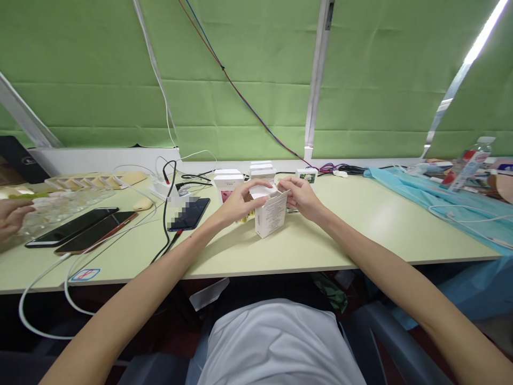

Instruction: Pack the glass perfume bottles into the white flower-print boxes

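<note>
A small white carton point(271, 216) with fine print on its side stands slightly turned on the table in front of me, its top end open. My left hand point(242, 202) grips it by the upper left edge, thumb toward me and fingers over the far side. At the upper right edge, my right hand point(300, 195) has its fingers closed on the carton's rim by the flap; the fingertips are partly hidden. Behind my left hand are white boxes with a pink picture point(227, 182). More stacked white boxes point(262, 170) stand farther back, and a box with a green picture point(308, 175) is behind my right hand.
Phones point(188, 214) and charging cables lie to the left, near a white power strip point(166, 192). Another person's hand point(14, 216) is at the far left by small clear containers point(60, 208). Blue sheeting point(436, 198) and a plastic bottle point(475, 160) are on the right.
</note>
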`<state>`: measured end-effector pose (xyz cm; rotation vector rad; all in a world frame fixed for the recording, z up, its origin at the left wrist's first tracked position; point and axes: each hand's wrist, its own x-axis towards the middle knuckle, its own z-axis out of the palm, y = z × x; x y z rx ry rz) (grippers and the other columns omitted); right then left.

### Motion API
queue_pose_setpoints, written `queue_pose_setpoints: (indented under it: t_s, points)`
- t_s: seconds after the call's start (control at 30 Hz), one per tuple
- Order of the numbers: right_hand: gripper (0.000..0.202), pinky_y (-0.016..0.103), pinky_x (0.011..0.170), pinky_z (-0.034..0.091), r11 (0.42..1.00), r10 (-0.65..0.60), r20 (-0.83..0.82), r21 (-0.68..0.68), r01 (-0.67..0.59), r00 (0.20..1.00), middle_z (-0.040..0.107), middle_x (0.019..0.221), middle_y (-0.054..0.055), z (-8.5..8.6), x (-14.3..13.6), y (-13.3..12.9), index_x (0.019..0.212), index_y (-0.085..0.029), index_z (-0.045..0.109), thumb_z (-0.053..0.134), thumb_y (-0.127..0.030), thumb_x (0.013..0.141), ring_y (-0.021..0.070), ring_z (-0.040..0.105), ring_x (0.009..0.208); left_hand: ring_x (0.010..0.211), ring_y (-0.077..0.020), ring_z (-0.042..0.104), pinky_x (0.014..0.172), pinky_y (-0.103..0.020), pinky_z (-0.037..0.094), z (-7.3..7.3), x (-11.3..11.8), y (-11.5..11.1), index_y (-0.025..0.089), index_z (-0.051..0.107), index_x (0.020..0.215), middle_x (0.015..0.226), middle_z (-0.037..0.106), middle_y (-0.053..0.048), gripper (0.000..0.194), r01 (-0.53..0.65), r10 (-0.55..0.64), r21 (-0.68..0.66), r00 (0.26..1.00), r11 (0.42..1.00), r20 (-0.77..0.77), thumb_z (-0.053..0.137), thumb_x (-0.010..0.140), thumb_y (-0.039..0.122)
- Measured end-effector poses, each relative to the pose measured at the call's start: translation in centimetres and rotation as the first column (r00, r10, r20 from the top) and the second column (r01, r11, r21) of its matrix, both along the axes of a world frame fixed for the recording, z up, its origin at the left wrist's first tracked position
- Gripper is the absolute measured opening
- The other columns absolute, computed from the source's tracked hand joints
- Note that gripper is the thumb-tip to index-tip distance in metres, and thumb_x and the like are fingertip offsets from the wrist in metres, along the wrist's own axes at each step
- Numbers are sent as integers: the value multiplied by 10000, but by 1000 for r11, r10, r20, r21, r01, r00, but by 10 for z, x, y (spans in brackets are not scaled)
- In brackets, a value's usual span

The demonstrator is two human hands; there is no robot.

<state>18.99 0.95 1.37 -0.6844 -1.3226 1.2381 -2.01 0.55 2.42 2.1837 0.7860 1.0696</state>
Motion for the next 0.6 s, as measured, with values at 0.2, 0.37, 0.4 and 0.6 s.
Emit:
queue_pose_setpoints:
  t_s: [0.2, 0.37, 0.4, 0.6]
  points:
    - [479, 203, 334, 242, 1000, 12, -30, 24, -12, 999, 497, 618, -73, -1, 1, 0, 751, -178, 637, 867, -585, 646, 19, 312, 388, 870, -173, 661, 640, -243, 498, 1, 1, -1, 260, 687, 1158, 1244, 673, -50, 322, -39, 39, 21, 999, 999, -23, 680, 882, 426]
    - [494, 203, 339, 250, 1000, 17, -35, 10, -17, 999, 513, 624, -68, 1, 1, -1, 776, -174, 658, 879, -587, 619, 23, 331, 391, 890, -183, 663, 651, -248, 495, 1, 2, 0, 243, 675, 1154, 1213, 690, -56, 340, -41, 41, 32, 999, 999, -22, 672, 881, 445]
    - [492, 204, 339, 251, 1000, 18, -34, 13, -17, 999, 516, 623, -67, 1, 1, -1, 779, -174, 659, 875, -588, 624, 24, 330, 392, 885, -179, 659, 657, -249, 492, 2, 2, -1, 237, 675, 1147, 1210, 691, -56, 337, -45, 46, 40, 999, 998, -25, 666, 883, 447]
    - [432, 209, 361, 257, 994, 72, -9, 79, -71, 997, 545, 690, -55, -1, 3, 0, 822, -174, 671, 832, -560, 713, 23, 315, 429, 767, -137, 607, 616, -244, 436, 5, 3, -6, 221, 678, 1140, 1221, 694, -51, 366, -89, 93, 58, 994, 994, -59, 636, 897, 492]
